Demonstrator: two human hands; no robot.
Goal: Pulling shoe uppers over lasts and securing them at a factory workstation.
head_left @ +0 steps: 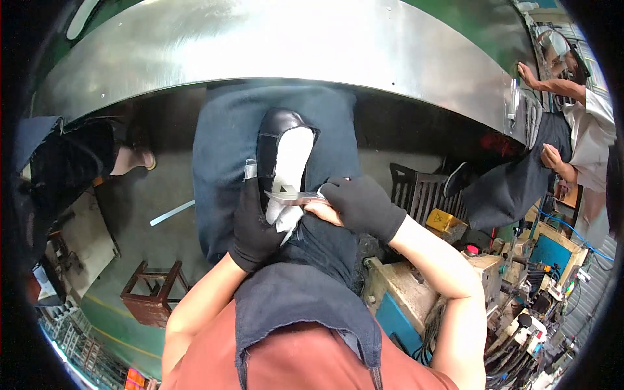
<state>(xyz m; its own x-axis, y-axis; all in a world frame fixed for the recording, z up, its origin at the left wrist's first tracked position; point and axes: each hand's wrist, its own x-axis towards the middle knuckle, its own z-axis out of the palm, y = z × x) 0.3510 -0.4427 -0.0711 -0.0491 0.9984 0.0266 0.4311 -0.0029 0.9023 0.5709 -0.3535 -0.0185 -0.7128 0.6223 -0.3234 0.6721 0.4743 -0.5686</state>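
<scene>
A black shoe upper (284,119) lies on my apron-covered lap, its rounded toe pointing away from me. Down its middle runs a white sole-shaped piece (294,155), with crumpled whitish material near the heel. My left hand (252,224), in a black glove, is closed along the left side of the heel end. Black-gloved too, my right hand (354,205) grips metal pincers (290,197) from the right, with bare fingertips showing. The metal head lies across the heel end, over the white piece. Whether its jaws pinch any material is hard to tell.
A metal-edged bench (273,49) spans the far side. Machinery (403,296) stands close by my right elbow; a wooden stool (154,292) is at the left. Another person (565,143) sits at the right, and another person's leg (91,153) shows at left.
</scene>
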